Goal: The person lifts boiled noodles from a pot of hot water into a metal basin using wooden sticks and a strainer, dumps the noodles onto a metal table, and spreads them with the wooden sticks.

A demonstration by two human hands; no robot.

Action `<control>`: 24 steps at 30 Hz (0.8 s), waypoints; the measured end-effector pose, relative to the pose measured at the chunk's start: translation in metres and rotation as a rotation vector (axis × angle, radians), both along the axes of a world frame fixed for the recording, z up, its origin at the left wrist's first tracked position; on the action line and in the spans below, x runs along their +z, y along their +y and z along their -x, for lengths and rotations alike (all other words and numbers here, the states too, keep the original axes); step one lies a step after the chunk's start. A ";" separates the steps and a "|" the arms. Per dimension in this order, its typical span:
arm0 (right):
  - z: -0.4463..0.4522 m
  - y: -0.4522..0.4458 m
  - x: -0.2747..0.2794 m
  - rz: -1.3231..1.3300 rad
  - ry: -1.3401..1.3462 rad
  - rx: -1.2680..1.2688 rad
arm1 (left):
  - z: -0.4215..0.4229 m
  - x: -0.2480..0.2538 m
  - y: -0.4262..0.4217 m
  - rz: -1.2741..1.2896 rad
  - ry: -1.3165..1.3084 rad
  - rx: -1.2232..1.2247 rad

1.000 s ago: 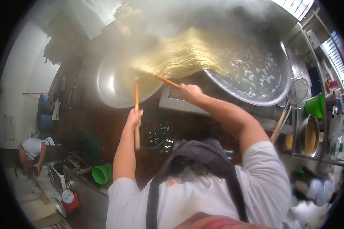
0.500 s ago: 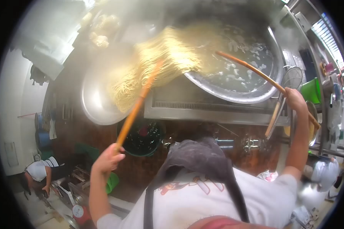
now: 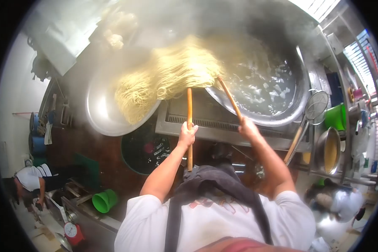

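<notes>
My left hand [image 3: 188, 134] is closed around a long wooden stick [image 3: 190, 105], whose far end goes under a thick mass of pale yellow noodles [image 3: 182, 67]. In my right hand [image 3: 248, 128] is a second wooden stick [image 3: 230, 97], its tip at the noodles' right edge. The noodles span from the large pot of foaming, steaming water [image 3: 277, 122] across to a wide metal bowl [image 3: 100, 113]. Part of them lies in the bowl; steam blurs their far side.
A metal counter with a slotted drain [image 3: 197, 123] runs below the pot. Under the bowl stands a dark green tub of water [image 3: 134, 157]. A wire skimmer [image 3: 316, 107] and a green container [image 3: 336, 117] are at the right. Another person [image 3: 31, 182] bends at lower left.
Both hands have come closer together in front of my body. The right stick has swung from over the water to the noodles. The left stick has turned upright in view. More noodles lie toward the bowl.
</notes>
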State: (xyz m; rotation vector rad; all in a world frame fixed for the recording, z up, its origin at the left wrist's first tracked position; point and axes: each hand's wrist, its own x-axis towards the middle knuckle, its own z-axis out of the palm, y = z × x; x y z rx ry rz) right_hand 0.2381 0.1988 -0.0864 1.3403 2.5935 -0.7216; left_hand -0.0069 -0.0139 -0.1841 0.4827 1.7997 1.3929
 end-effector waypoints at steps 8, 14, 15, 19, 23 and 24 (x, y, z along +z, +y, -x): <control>0.126 -0.114 0.093 -0.016 0.241 0.096 | 0.074 0.142 -0.058 -0.256 -0.168 0.061; 0.235 -0.176 0.127 -0.070 0.234 0.252 | 0.162 0.160 -0.122 -0.336 -0.260 0.247; 0.246 -0.181 0.122 -0.062 0.199 0.266 | 0.175 0.153 -0.130 -0.218 -0.201 0.298; 0.239 -0.166 0.065 -0.115 0.038 0.372 | 0.205 0.107 -0.185 0.431 0.176 0.092; 0.179 -0.125 0.056 -0.158 -0.085 0.296 | 0.214 0.102 -0.269 0.595 0.303 -0.003; 0.157 -0.110 0.067 -0.180 -0.097 0.265 | 0.240 0.094 -0.305 0.496 0.104 -0.028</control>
